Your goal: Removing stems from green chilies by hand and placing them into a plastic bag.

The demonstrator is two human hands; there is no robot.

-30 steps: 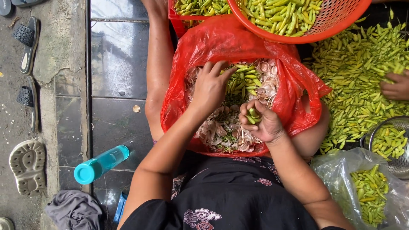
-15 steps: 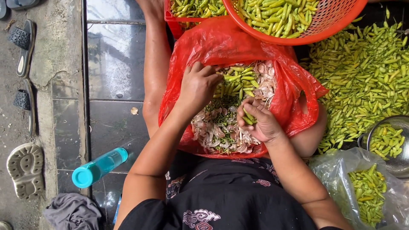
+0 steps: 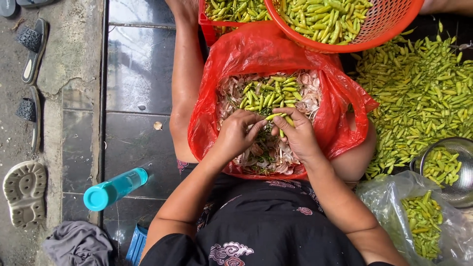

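Observation:
A red plastic bag [image 3: 246, 54] lies open on my lap, filled with pale pinkish peelings and a heap of green chilies [image 3: 263, 93]. My left hand [image 3: 239, 133] and my right hand [image 3: 295, 130] meet over the bag's middle. My right hand grips a few green chilies [image 3: 280, 118], and my left hand's fingertips pinch the end of one of them. Both forearms reach in from the bottom of the view.
An orange basket [image 3: 379, 29] of chilies sits above the bag, beside a red crate [image 3: 209, 22]. A big chili pile [image 3: 419, 93] spreads at right, with a metal strainer [image 3: 460, 170] and a clear bag [image 3: 394, 197]. A teal bottle [image 3: 113, 189], grey cloth [image 3: 79, 244] and sandals [image 3: 32, 49] lie left.
My left hand has come back from the chili heap in the bag to meet my right hand, which has shifted right and now shows several chilies between its fingers.

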